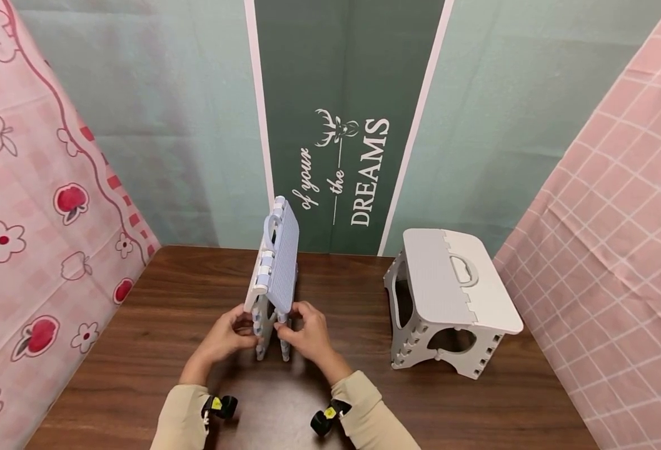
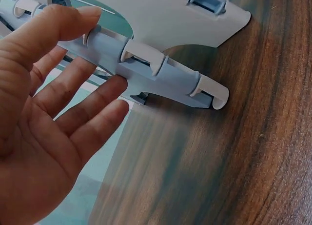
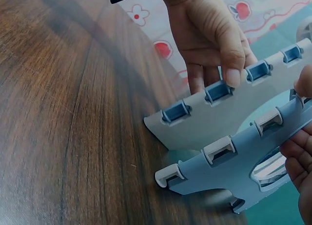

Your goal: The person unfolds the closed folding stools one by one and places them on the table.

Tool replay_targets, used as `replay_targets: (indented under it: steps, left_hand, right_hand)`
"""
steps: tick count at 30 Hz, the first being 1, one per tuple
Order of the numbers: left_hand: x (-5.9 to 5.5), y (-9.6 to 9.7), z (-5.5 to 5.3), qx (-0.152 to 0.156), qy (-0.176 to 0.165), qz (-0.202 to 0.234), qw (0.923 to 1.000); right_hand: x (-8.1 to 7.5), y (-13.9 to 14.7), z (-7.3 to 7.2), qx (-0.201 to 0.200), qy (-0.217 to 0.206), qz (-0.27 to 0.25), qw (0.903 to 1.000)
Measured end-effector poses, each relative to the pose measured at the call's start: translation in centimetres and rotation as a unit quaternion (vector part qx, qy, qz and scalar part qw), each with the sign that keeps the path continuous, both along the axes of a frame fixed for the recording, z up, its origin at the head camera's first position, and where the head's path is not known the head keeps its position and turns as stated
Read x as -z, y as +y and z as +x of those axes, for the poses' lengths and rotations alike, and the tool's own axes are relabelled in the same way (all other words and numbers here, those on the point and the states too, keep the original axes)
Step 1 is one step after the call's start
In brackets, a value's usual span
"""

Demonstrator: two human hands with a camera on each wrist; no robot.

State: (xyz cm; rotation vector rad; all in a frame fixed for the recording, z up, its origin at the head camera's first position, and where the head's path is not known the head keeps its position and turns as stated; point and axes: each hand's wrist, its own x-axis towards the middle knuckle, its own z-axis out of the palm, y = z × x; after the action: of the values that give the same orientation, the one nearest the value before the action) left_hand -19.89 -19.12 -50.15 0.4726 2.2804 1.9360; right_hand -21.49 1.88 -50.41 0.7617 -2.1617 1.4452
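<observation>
A blue and white folding step stool (image 1: 285, 250) stands partly folded on the table, its two seat halves steeply tilted with the hinge ridge and carry handle on top. My left hand (image 1: 223, 337) grips the leg panel on the left side, thumb at the front hinge edge. On the other side my right hand (image 1: 310, 334) pinches the right leg panel (image 3: 209, 166) between thumb and fingers. A narrow gap separates the two panels. In the left wrist view, the thumb lies over the hinged edge and the fingers (image 2: 97, 100) reach behind it.
A second step stool (image 1: 431, 281), grey and white, stands unfolded at the right of the brown wooden table (image 1: 341, 387). Behind the table hangs a green cloth (image 1: 330, 56) with lettering. Pink patterned cloths (image 1: 606, 237) close in both sides.
</observation>
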Motion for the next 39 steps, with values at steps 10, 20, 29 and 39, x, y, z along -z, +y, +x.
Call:
replay_targets:
  steps: [10, 20, 29, 39]
  left_hand:
    - [-3.0, 1.0, 1.2, -0.06, 0.039, -0.092, 0.9932]
    - [-1.8, 0.5, 0.9, -0.078, 0.056, -0.095, 0.9909]
    - [-0.1, -0.5, 0.5, -0.084, 0.042, -0.076, 0.9926]
    - [-1.0, -1.1, 0.9, -0.072, 0.022, -0.059, 0.9954]
  right_hand:
    - [0.2, 0.4, 0.2, 0.012, -0.006, 0.002, 0.9999]
    - [0.7, 1.2, -0.1, -0.003, -0.013, 0.0, 0.9999]
    - [0.7, 2.0, 0.0, -0.029, -0.048, -0.016, 0.9983]
    - [-1.9, 2.6, 0.9, -0.071, -0.085, -0.019, 0.9936]
